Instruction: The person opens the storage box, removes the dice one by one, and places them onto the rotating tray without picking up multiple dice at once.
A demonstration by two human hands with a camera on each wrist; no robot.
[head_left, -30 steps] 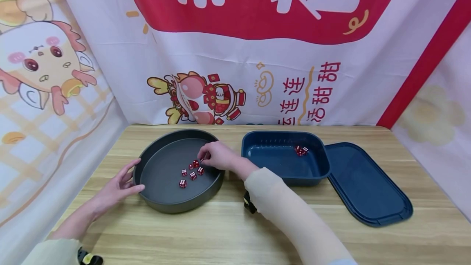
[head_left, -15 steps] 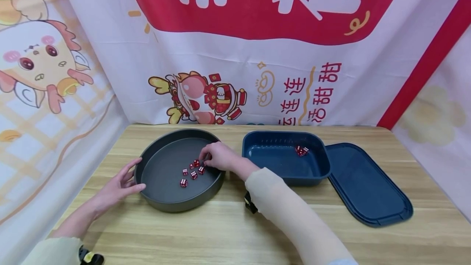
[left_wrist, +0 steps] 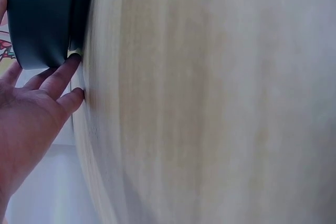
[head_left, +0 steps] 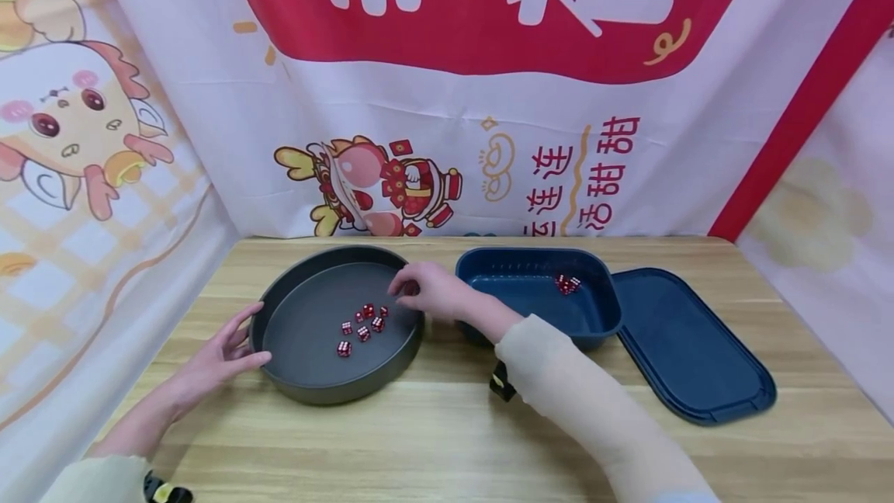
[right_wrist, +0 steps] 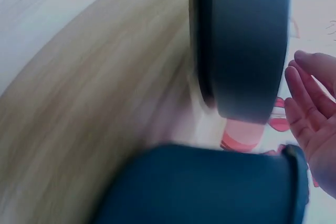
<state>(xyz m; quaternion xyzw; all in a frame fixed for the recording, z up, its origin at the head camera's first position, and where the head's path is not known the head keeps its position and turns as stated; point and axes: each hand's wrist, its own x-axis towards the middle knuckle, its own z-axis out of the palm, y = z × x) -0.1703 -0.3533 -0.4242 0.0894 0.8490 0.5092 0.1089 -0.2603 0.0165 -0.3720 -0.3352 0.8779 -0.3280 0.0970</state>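
Observation:
Several small red dice with white pips (head_left: 363, 334) lie loosely grouped on the floor of a round dark-grey pan (head_left: 300, 309). My left hand (head_left: 222, 355) rests against the pan's left side, its fingers and thumb spread along the wall. In the left wrist view its fingertips (left_wrist: 73, 61) touch low on that wall, close to the table. My right hand (head_left: 433, 291) hovers over the pan's right rim, with its fingers loosely bent. Nothing shows between those fingers in the right wrist view (right_wrist: 310, 87). More red dice (head_left: 567, 284) sit in the right part of a blue box (head_left: 608, 317).
The blue box stands just right of the pan, under my right forearm. Its blue lid (head_left: 698, 348) lies flat to the right, near the box's side. A printed cloth (head_left: 433, 99) hangs behind the wooden table (head_left: 419, 449).
My right hand has lifted off the dice and moved right, to the pan's rim. A die that it covered now shows in the pan. My left hand stays at the pan.

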